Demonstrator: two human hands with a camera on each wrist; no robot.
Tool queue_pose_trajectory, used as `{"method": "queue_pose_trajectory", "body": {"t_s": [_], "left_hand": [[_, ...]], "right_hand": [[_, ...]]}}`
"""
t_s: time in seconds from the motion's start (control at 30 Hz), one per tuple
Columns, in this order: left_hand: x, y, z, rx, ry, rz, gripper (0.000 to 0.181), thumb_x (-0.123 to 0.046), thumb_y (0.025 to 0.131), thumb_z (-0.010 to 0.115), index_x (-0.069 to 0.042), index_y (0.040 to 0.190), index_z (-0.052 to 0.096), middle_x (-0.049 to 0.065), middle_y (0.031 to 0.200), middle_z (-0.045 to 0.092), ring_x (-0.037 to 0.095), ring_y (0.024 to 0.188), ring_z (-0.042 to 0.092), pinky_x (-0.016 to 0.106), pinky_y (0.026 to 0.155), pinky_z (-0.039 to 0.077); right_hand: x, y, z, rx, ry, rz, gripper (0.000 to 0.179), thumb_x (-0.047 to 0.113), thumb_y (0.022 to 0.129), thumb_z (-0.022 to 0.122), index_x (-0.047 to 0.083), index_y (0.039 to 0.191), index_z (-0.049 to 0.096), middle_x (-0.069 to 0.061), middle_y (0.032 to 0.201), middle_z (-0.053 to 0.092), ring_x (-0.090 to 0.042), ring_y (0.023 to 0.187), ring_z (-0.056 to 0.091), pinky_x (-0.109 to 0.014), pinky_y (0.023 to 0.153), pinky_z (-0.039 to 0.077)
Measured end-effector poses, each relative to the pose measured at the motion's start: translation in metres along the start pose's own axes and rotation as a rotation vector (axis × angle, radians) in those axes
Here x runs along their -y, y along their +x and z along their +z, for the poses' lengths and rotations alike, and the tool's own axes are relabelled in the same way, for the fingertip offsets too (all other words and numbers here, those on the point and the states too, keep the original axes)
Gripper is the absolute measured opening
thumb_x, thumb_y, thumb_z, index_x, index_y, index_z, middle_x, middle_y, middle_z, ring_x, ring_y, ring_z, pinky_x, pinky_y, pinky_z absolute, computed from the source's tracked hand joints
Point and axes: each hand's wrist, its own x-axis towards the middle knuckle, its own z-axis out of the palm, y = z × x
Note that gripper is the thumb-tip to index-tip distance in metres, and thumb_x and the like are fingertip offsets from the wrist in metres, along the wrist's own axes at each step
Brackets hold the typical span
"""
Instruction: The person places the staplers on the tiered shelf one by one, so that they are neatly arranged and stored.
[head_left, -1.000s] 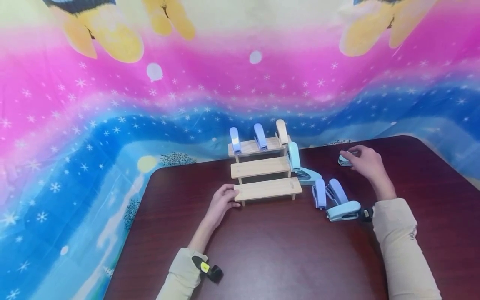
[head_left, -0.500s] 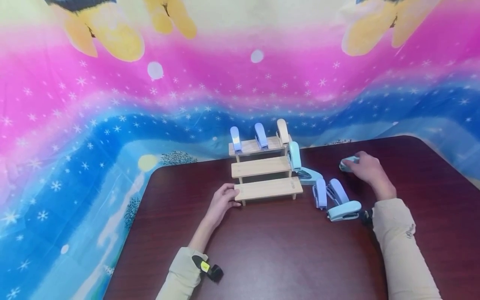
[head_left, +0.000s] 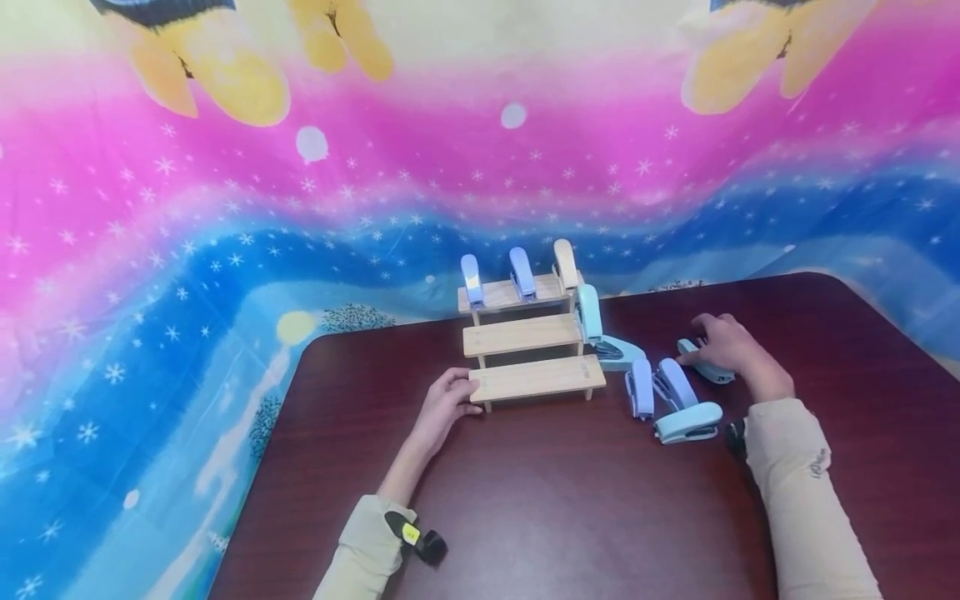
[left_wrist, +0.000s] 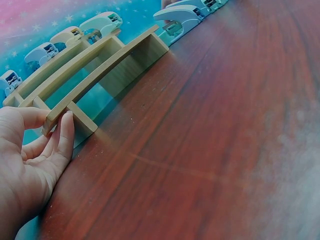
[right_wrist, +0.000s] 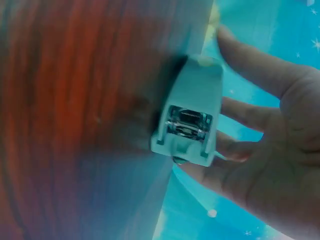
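Observation:
My left hand point(head_left: 442, 408) pinches the left end of the lowest tier of a wooden three-tier stand point(head_left: 536, 379), thumb and fingers on the board's end in the left wrist view. My right hand point(head_left: 731, 346) is over a mint stapler point(head_left: 722, 375) on the table at the right. In the right wrist view, fingers touch that stapler's side while the thumb appears apart from it. Two periwinkle staplers, a left one point(head_left: 471, 282) and a middle one point(head_left: 521, 273), and a cream stapler point(head_left: 565, 265) stand on the top tier.
Another mint stapler point(head_left: 589, 312) stands at the stand's right end, its support unclear. Below it lies a further mint stapler point(head_left: 621, 354). Two periwinkle staplers point(head_left: 640, 389) and a mint one point(head_left: 687, 422) cluster nearby on the dark table point(head_left: 585, 517). A patterned cloth point(head_left: 420, 150) hangs behind.
The mint stapler under my right hand has moved nearer and turned, so its length now slants down to the right. My right hand came nearer with it; the left hand kept its place.

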Motion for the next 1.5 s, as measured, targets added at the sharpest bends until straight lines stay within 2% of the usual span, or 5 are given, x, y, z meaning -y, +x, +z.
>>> {"method": "queue_pose_trajectory", "body": {"t_s": [0.73, 1.07, 1.27, 1.4, 1.5], "left_hand": [[0.0, -0.002, 0.002, -0.001, 0.007, 0.003, 0.028, -0.005, 0.1, 0.062, 0.008, 0.124, 0.056, 0.007, 0.098, 0.067, 0.015, 0.088, 0.066, 0.028, 0.07, 0.061], [-0.001, -0.001, 0.001, 0.004, 0.01, 0.01, 0.029, -0.005, 0.101, 0.062, 0.009, 0.124, 0.054, 0.007, 0.097, 0.066, 0.015, 0.088, 0.066, 0.028, 0.07, 0.061], [-0.002, -0.001, 0.001, 0.002, 0.007, 0.007, 0.028, -0.005, 0.1, 0.061, 0.008, 0.124, 0.055, 0.007, 0.097, 0.066, 0.015, 0.087, 0.066, 0.028, 0.07, 0.061], [-0.002, -0.001, 0.001, 0.003, 0.011, 0.011, 0.029, -0.005, 0.1, 0.061, 0.008, 0.125, 0.054, 0.007, 0.098, 0.065, 0.015, 0.088, 0.065, 0.028, 0.07, 0.061], [-0.001, 0.0, 0.0, -0.004, 0.006, 0.007, 0.028, -0.005, 0.1, 0.062, 0.007, 0.124, 0.055, 0.007, 0.097, 0.066, 0.015, 0.089, 0.066, 0.028, 0.07, 0.061]], "right_hand": [[0.001, -0.01, -0.008, -0.064, 0.008, 0.054, 0.071, 0.012, 0.094, 0.069, -0.024, 0.141, 0.03, -0.047, 0.126, 0.045, -0.058, 0.107, 0.054, -0.071, 0.088, 0.052], [0.025, -0.01, -0.017, -0.343, 0.182, -0.072, 0.044, 0.016, 0.098, 0.067, -0.013, 0.129, 0.055, -0.038, 0.114, 0.062, -0.047, 0.096, 0.062, -0.04, 0.063, 0.056], [0.049, -0.025, -0.036, -0.383, 0.414, -0.038, 0.05, 0.034, 0.102, 0.064, -0.003, 0.136, 0.056, -0.024, 0.122, 0.065, -0.023, 0.096, 0.064, -0.021, 0.059, 0.054], [0.061, -0.034, -0.048, -0.354, 0.709, -0.034, 0.038, 0.032, 0.1, 0.069, 0.006, 0.127, 0.061, 0.004, 0.111, 0.063, -0.007, 0.09, 0.059, -0.016, 0.067, 0.055], [0.067, -0.04, -0.054, -0.31, 0.942, -0.052, 0.027, 0.026, 0.099, 0.073, 0.011, 0.119, 0.062, 0.008, 0.11, 0.059, -0.008, 0.094, 0.059, -0.014, 0.072, 0.056]]}}
